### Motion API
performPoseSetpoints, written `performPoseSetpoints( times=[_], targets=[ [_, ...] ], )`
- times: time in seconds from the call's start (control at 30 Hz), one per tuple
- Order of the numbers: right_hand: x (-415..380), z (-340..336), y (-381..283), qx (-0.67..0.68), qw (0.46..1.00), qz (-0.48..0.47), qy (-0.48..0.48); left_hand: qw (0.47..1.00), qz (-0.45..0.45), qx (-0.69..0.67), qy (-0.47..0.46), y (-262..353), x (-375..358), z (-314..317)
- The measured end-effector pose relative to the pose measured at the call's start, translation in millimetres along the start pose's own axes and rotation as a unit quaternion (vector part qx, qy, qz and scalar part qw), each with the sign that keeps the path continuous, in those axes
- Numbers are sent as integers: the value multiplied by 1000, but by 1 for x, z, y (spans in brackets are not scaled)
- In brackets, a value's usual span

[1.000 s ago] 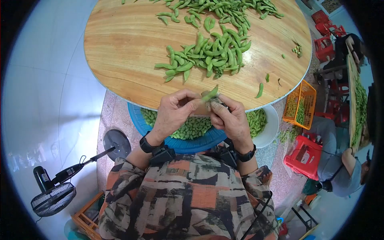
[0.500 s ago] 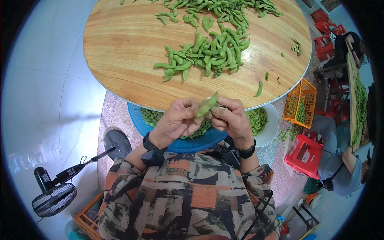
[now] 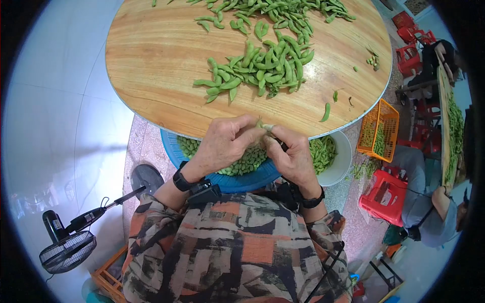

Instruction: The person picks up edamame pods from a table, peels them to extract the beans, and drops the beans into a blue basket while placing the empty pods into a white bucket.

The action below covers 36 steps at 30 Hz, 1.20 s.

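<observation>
Over the near edge of the round wooden table (image 3: 151, 86), my left hand (image 3: 227, 141) and my right hand (image 3: 293, 154) meet, fingers pinched together. Between their fingertips is a green pod (image 3: 260, 123), mostly covered by the fingers. Below the hands sits a blue basin (image 3: 242, 184) holding shelled green beans (image 3: 242, 165). To the right of it, partly under the table edge, a white bucket (image 3: 344, 156) contains green pods (image 3: 322, 153). A pile of whole pods (image 3: 268, 65) lies on the table beyond my hands.
A single pod (image 3: 326, 112) lies near the table's right edge. On the floor at right are an orange crate (image 3: 379, 129) and a red stool (image 3: 384, 197). A person (image 3: 432, 212) sits by another table (image 3: 445, 126). A black fan (image 3: 68, 251) stands at lower left.
The pod, clearly visible before, is now mostly hidden by the fingers. My left hand has turned over so its back shows, and both hands have drawn closer together at the table edge.
</observation>
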State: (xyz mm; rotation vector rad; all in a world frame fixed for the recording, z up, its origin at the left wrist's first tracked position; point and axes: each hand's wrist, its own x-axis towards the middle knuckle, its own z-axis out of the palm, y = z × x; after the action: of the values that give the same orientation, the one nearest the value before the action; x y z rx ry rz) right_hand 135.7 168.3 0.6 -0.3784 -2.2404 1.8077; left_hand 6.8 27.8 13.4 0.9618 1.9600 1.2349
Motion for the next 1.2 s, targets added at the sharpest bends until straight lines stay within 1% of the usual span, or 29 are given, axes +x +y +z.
performPoseSetpoints(
  times=[0.03,0.07,0.13,0.17,0.2,0.23,0.27,0.33,0.37,0.43,0.47,0.53,0.63,0.77,0.83,0.87,0.93,0.97,1.03,1.07,1.13,1.17,1.2],
  targets=[
    [0,0,0,-10,1000,6,7,999,8,44,-19,4,0,-4],
    [1,1,1,-9,1000,6,7,999,7,44,-19,-2,0,-4],
    [3,2,3,-96,992,-67,37,996,84,9,9,-14,3,-2],
    [3,5,2,-96,992,-67,37,996,84,9,9,-15,3,0],
    [3,10,1,-124,985,-89,78,995,20,-99,1,-11,2,4],
    [3,16,0,-151,975,-110,119,977,-45,-206,-6,-9,2,7],
    [4,24,0,-151,975,-110,118,977,-46,-206,-6,-11,2,11],
    [4,39,1,-236,940,-165,181,927,-66,-367,41,-17,3,20],
    [4,42,2,-262,930,-187,177,927,-66,-368,41,-14,3,25],
    [3,50,5,-275,926,-182,181,868,-64,-480,112,-4,3,34],
    [3,52,6,-288,922,-179,186,867,-64,-480,113,-6,4,37],
    [5,52,7,-303,919,-179,177,875,-35,-459,153,-12,7,43],
    [7,54,7,-301,919,-181,181,879,-27,-447,162,-10,8,45],
    [8,54,11,-298,919,-181,187,870,-53,-463,164,-6,5,50],
    [10,52,12,-302,915,-186,193,895,-2,-415,160,-13,6,50],
    [12,50,13,-292,913,-199,206,896,-2,-415,159,-18,7,53],
    [16,49,13,-280,910,-212,218,953,41,-230,192,-21,10,57],
    [17,49,12,-263,909,-220,235,953,41,-229,193,-20,9,58],
    [18,48,9,-219,916,-219,256,907,17,-394,149,-5,4,56],
    [17,46,8,-219,916,-219,256,907,17,-394,148,-5,4,56],
    [13,38,8,-179,945,-177,209,835,-39,-536,120,-6,5,50],
    [11,35,8,-179,945,-177,209,835,-39,-536,120,-15,4,41],
    [8,31,9,-80,978,-97,165,876,-51,-476,58,-29,2,28]
  ],
)
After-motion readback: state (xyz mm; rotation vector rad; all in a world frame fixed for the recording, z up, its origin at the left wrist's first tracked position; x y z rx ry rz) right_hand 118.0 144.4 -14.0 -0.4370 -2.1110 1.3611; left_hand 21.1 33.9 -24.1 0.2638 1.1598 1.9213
